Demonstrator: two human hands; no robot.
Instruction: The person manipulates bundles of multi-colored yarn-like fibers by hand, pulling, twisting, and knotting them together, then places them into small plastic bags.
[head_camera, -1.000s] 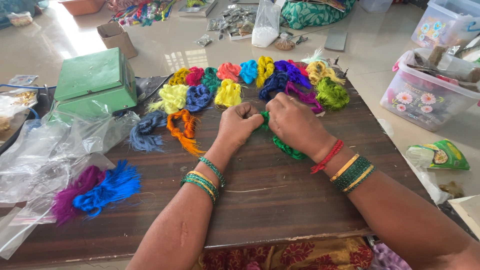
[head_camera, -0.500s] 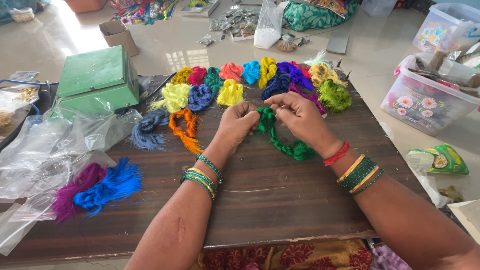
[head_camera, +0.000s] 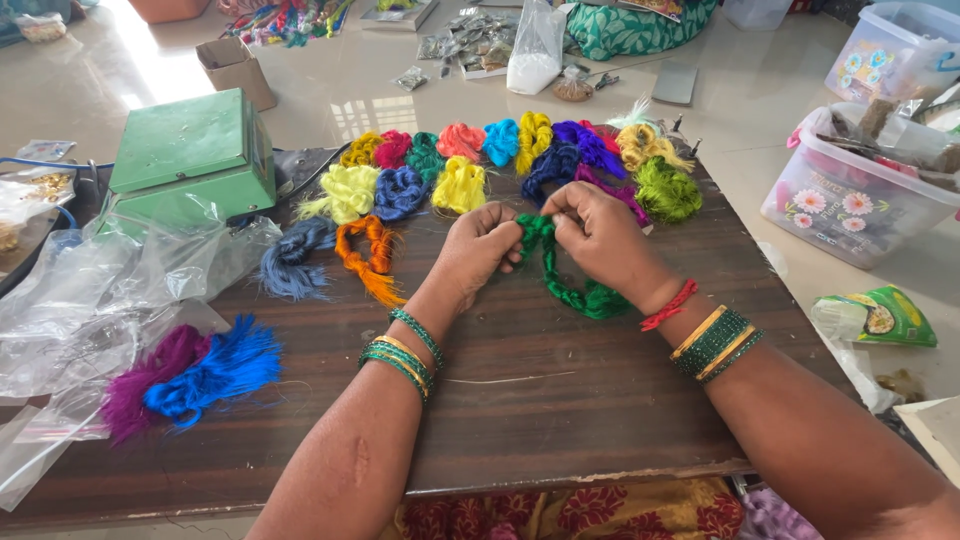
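A twisted green thread skein lies on the dark wooden board, its upper end lifted. My left hand and my right hand both pinch that upper end between fingers and thumbs, close together. Beyond the hands lies a row of several thread bundles: yellow, dark blue, pale yellow, light green, purple. An orange skein rests just left of my left hand.
A green metal box stands at the back left. Crumpled clear plastic bags cover the left side, with blue and purple tassels beside them. A plastic tub with flower print and a green packet sit on the floor at right.
Both hands have lifted off the board and drawn the green skein's upper end up between them, so more of the twisted skein shows below the right hand.
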